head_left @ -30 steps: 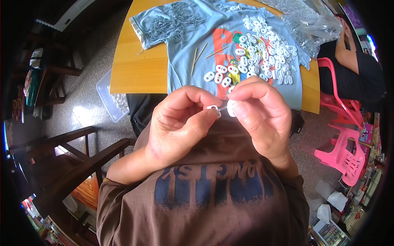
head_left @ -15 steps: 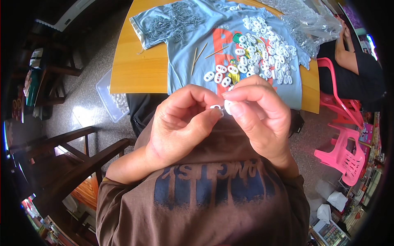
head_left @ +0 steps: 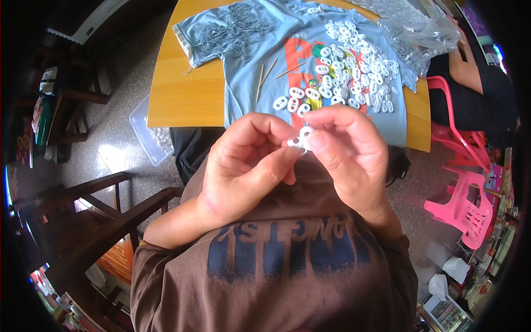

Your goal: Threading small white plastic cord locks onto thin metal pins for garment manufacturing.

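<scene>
My left hand is pinched shut on a small white plastic piece. Thumb and finger of my right hand grip another white two-hole piece, which meets the left one at an angle. Where exactly they join is partly hidden by my fingertips. Both hands are raised in front of my chest, near the table edge. Beyond them, on a light blue T-shirt spread over the table, lies a heap of white oval two-hole pieces.
Several thin wooden sticks and a pile of small clear or metallic bits lie on the shirt. A clear plastic bag rests at the table's far right. Pink chairs and another person's arm are to the right.
The piece in my right hand has turned, so its hole now faces me, and it sits closer against the left piece. My right hand has shifted slightly left.
</scene>
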`<action>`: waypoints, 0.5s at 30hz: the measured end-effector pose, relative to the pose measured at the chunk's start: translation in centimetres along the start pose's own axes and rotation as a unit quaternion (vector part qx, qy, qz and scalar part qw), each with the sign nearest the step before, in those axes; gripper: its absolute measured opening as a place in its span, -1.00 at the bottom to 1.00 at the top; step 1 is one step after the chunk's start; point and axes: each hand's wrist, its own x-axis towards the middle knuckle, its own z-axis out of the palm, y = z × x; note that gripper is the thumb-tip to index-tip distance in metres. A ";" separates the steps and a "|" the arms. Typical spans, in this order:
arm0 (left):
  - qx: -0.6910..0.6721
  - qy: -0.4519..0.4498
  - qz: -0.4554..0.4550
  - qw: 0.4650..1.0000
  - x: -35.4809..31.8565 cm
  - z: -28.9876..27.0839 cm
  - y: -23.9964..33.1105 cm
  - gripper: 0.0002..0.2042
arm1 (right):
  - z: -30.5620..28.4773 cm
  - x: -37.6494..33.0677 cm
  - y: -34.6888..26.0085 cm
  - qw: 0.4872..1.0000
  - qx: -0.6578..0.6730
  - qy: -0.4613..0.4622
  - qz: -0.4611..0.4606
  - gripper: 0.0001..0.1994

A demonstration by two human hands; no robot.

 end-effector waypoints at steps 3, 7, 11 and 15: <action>-0.002 -0.013 0.012 1.000 0.0 0.0 0.0 -0.84 | -0.3 -0.1 0.1 1.000 0.024 -0.011 0.006 -0.91; -0.014 -0.016 0.027 0.999 -0.1 0.0 -0.3 -0.81 | -1.2 0.3 0.7 0.993 -0.082 -0.050 -0.069 -0.89; -0.031 -0.016 0.040 0.999 0.0 0.1 -0.3 -0.75 | -1.5 0.7 0.7 0.968 -0.175 -0.080 -0.159 -0.86; -0.050 -0.029 0.036 0.998 0.1 -0.1 -0.3 -0.71 | -1.2 0.8 0.6 0.956 -0.189 -0.096 -0.202 -0.81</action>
